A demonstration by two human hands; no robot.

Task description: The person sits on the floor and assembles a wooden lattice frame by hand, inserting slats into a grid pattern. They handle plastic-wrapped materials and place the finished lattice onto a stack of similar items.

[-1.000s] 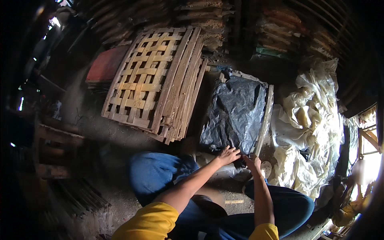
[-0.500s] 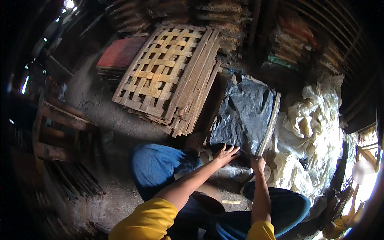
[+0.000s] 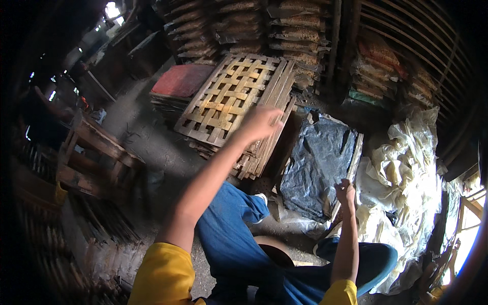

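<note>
My left hand [image 3: 260, 123] is raised over the right edge of a stack of woven bamboo trays [image 3: 231, 96]; motion blurs its fingers. Bent fingers of my right hand [image 3: 346, 193] are at the right edge of a sheet of black plastic [image 3: 317, 162], over the pale wooden strip [image 3: 359, 150] there. Whatever lies between those fingers is too small to make out. The crinkled black sheet covers a flat rectangular piece on the floor in front of my legs.
Crumpled translucent plastic sheeting [image 3: 401, 168] lies to the right. A red flat panel [image 3: 183, 80] tops another stack at the back left. Filled trays [image 3: 295, 40] are piled along the back. A wooden frame [image 3: 99, 147] stands at the left.
My left hand has moved up from the near edge of the black plastic to over the woven trays. My right hand has slid farther up along the strip. The view has shifted.
</note>
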